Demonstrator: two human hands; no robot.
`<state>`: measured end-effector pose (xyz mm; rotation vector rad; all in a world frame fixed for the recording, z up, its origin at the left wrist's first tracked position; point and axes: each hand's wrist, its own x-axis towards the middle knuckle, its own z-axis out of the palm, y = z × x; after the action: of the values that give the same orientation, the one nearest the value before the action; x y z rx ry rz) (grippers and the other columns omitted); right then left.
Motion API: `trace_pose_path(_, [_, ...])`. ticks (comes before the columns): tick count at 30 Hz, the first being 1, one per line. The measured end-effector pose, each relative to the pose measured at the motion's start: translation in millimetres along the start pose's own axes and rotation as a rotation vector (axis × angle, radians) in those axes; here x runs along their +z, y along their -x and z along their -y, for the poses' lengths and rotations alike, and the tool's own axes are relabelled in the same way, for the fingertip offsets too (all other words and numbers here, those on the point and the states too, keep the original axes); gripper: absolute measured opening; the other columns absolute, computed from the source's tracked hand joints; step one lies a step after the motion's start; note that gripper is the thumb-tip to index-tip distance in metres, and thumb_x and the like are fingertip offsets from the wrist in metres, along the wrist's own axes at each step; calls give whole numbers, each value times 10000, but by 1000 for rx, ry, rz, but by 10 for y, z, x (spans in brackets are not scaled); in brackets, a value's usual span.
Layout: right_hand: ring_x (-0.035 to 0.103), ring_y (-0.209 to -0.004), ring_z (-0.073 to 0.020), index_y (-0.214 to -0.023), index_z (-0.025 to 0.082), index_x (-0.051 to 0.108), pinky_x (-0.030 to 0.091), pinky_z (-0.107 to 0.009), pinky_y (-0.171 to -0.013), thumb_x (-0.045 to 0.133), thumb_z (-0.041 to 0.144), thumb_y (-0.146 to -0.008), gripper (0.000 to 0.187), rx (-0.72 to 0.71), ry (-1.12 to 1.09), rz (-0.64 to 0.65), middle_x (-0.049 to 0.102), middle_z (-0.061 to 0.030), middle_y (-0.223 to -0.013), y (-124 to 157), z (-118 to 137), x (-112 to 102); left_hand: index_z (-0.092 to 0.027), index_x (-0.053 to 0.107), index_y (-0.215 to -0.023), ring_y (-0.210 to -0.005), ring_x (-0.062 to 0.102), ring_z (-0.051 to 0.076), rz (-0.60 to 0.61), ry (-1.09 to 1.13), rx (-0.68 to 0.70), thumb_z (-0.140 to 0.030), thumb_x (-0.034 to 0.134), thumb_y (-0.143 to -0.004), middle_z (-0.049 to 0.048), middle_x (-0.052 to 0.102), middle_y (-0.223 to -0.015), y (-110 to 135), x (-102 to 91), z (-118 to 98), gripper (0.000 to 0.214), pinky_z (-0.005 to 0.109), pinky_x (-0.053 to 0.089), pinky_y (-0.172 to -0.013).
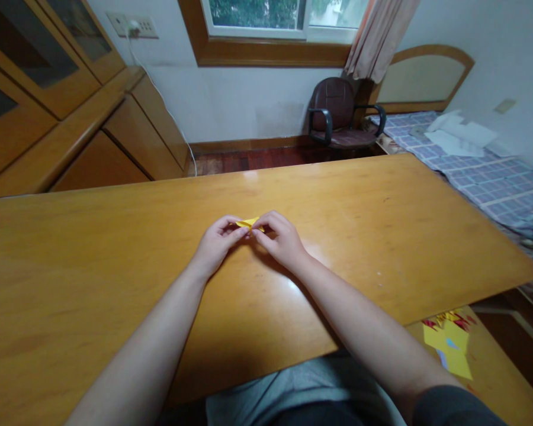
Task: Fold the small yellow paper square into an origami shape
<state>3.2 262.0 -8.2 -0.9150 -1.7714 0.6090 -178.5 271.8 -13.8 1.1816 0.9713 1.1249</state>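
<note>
A small folded piece of yellow paper [249, 223] sits between my two hands, just above the wooden table [115, 248]. My left hand [216, 244] pinches its left side with fingers curled. My right hand [281, 239] pinches the right side, fingertips pressed together against the left hand's. Most of the paper is hidden behind my fingers.
Yellow and red paper pieces [448, 346] lie on a lower surface at the bottom right. A dark armchair [337, 115] stands under the window. A bed with a checked cover [493, 171] runs along the right. Wooden cabinets [71, 106] line the left wall.
</note>
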Motion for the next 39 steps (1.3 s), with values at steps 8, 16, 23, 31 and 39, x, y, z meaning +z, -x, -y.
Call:
trace_pose_path(8, [582, -832, -165, -902, 193, 633, 462, -296, -772, 574, 248, -923, 84, 65, 7, 17, 627, -40, -869, 13, -2, -6, -168, 649, -858, -727, 649, 140, -6, -4, -4, -330, 803, -708, 10, 678, -811, 8, 15, -18, 269, 286, 543, -766])
trace_pose_path(16, [579, -800, -137, -1084, 182, 599, 468, -256, -722, 615, 260, -880, 219, 223, -171, -12, 623, -23, -917, 37, -63, 51, -184, 635, -943, -802, 670, 145, 9, -1, -6, -324, 804, -718, 16, 701, -894, 5, 5, -3, 314, 284, 541, -808])
trace_pose_path(23, [565, -764, -136, -993, 182, 644, 459, -261, -715, 611, 254, -861, 154, 238, -151, 17, 610, -2, -833, 16, -25, 21, -193, 644, -1011, -784, 670, 147, 38, -54, 12, -341, 791, -729, 25, 704, -908, 4, -22, 8, 351, 279, 544, -788])
trace_pose_path(31, [575, -772, -143, -895, 185, 673, 454, -271, -727, 607, 242, -867, 91, 205, -138, 38, 638, -13, -838, 5, 9, -1, -187, 657, -960, -728, 664, 141, 26, -30, -17, -346, 806, -705, 7, 696, -811, -1, -23, -1, 335, 274, 541, -752])
trace_pose_path(39, [598, -806, -150, -903, 189, 670, 469, -275, -741, 600, 229, -874, 86, 209, -142, 39, 655, -22, -877, 7, -9, -3, -183, 628, -938, -711, 677, 145, 3, 24, -62, -336, 802, -691, 13, 704, -835, 3, -7, -20, 339, 284, 556, -732])
